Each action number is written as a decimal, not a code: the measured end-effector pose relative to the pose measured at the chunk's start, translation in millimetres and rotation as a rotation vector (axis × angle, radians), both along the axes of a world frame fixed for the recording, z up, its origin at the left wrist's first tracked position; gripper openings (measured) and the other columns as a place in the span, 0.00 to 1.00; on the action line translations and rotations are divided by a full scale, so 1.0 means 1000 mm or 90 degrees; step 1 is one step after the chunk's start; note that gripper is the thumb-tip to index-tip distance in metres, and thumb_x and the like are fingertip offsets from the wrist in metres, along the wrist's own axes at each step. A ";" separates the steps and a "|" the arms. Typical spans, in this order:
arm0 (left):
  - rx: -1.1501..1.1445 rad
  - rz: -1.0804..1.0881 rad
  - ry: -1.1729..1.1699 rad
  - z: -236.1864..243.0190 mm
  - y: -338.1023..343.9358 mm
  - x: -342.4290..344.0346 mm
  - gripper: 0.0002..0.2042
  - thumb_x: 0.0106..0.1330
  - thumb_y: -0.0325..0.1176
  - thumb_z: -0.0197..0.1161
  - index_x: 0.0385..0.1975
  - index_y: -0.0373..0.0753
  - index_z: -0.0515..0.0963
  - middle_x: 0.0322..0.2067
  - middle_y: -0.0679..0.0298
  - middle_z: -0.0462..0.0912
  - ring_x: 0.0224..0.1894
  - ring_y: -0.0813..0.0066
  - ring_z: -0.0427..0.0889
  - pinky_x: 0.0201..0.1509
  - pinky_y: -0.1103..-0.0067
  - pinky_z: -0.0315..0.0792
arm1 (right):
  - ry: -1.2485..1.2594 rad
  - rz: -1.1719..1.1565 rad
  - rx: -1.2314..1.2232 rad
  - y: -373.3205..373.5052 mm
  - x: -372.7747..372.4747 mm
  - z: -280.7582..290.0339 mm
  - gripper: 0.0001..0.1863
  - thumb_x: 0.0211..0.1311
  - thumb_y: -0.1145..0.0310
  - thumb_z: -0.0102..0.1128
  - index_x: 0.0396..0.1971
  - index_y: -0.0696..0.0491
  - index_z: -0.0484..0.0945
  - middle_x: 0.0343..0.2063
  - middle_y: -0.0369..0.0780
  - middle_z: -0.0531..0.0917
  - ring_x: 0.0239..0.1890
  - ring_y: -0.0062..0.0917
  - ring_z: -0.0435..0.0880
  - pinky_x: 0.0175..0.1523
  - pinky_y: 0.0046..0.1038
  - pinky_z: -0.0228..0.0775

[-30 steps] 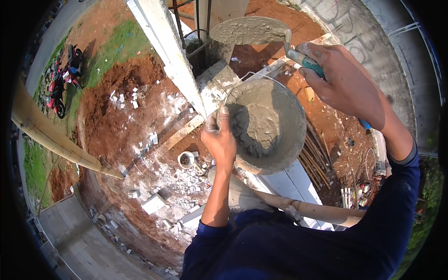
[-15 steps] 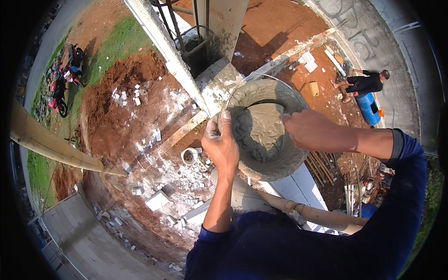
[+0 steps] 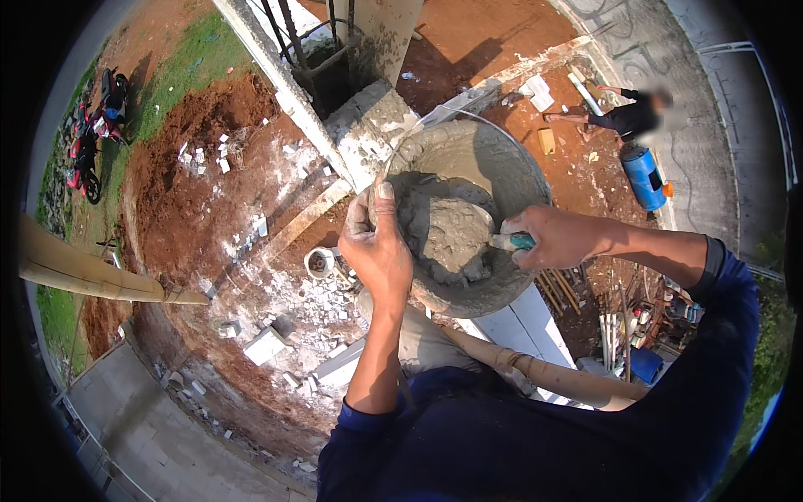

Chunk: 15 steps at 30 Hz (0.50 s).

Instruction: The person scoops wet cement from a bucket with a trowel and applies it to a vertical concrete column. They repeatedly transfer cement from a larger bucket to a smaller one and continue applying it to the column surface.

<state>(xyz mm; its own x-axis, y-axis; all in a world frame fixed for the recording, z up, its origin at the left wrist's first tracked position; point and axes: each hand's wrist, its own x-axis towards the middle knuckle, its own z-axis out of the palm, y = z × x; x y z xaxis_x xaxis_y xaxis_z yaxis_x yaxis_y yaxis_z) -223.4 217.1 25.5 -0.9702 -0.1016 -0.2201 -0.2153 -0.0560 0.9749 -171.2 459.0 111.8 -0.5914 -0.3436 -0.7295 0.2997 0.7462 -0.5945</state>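
Note:
My left hand (image 3: 376, 255) is closed on the left rim of a mortar-caked bucket (image 3: 506, 155), its thumb lying along the edge. A thin wire handle arcs over the bucket's far side. In my right hand (image 3: 559, 234) is a trowel (image 3: 508, 242), gripped by its handle, which shows green at the fist. The blade is inside the bucket, covered by a heap of wet grey mortar (image 3: 456, 234). Just beyond the bucket stands a mortar-smeared block pier (image 3: 368, 125) beside a concrete column.
White wall tops (image 3: 288, 100) run past the pier, far below which lies red soil with white rubble. Bamboo poles (image 3: 109, 272) cross at left and under my arms. A small white pail (image 3: 319, 263) sits below. At right a person (image 3: 631, 115) bends near a blue barrel (image 3: 642, 177).
The trowel's handle has come into view, and the mortar looks heaped and rougher. My hands and the bucket sit slightly further left in view. The person at right has bent over.

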 end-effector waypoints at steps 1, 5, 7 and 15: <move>0.024 0.015 0.020 -0.005 0.002 -0.003 0.17 0.78 0.37 0.65 0.49 0.24 0.84 0.37 0.63 0.86 0.39 0.80 0.76 0.45 0.79 0.74 | 0.018 -0.011 -0.009 0.004 0.004 -0.002 0.11 0.58 0.70 0.63 0.35 0.63 0.79 0.22 0.44 0.79 0.27 0.28 0.81 0.35 0.34 0.73; 0.044 -0.016 -0.061 -0.001 -0.002 -0.002 0.17 0.78 0.37 0.65 0.48 0.25 0.84 0.37 0.63 0.86 0.39 0.80 0.77 0.45 0.80 0.74 | -0.036 -0.083 -0.046 0.013 0.010 0.002 0.09 0.61 0.69 0.64 0.34 0.60 0.79 0.18 0.36 0.76 0.21 0.19 0.76 0.27 0.28 0.67; 0.055 -0.018 -0.080 -0.001 -0.003 -0.001 0.17 0.78 0.37 0.65 0.48 0.24 0.84 0.37 0.62 0.87 0.39 0.80 0.77 0.46 0.79 0.74 | -0.101 -0.125 -0.057 0.011 0.006 0.013 0.09 0.62 0.69 0.64 0.34 0.59 0.79 0.17 0.33 0.75 0.19 0.16 0.74 0.24 0.26 0.65; 0.014 -0.013 0.011 -0.002 -0.003 -0.002 0.16 0.77 0.35 0.65 0.48 0.24 0.84 0.40 0.57 0.89 0.42 0.77 0.80 0.51 0.75 0.75 | -0.098 -0.239 -0.100 0.024 0.010 0.021 0.07 0.65 0.71 0.66 0.40 0.57 0.81 0.17 0.29 0.74 0.17 0.12 0.73 0.20 0.22 0.61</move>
